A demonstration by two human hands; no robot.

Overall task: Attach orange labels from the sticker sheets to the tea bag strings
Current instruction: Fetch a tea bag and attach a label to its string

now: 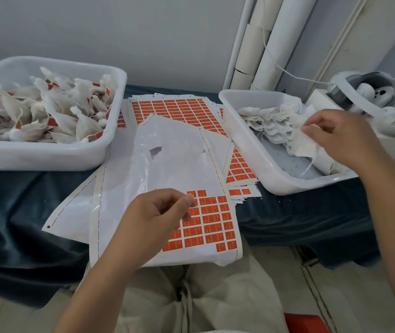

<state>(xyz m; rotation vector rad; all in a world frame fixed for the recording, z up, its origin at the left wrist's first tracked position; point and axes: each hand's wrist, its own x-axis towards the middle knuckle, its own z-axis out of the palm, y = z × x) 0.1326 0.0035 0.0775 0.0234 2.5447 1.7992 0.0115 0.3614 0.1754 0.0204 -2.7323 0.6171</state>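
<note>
Orange labels (212, 218) fill only the lower corner of the nearest sticker sheet (162, 164). The rest of it is peeled bare, so a good share of the job looks done. The left tub (47, 162) backs that up: it is heaped with finished bags (47, 109), each showing an orange tag among the white gauze.

The right tub (247, 145) holds a much smaller bundle of plain bags (268, 121) with loose strings (309, 168) and no orange on them. By my reckoning those are what is left, and more than half its floor is bare. Another full sheet (175, 111) lies further back on the dark blue worktop (300, 217), with more sheets fanned out beneath, so stickers are not running short.

The right hand (343, 138) is in the right tub, its fingers pinching one tea bag (304, 145) at the edge of the bundle. The left hand (153, 219) hovers over the remaining labels with fingers curled and thumb close to the forefinger. From here I cannot tell whether a label is caught between them. This bag has no label on its string yet.
</note>
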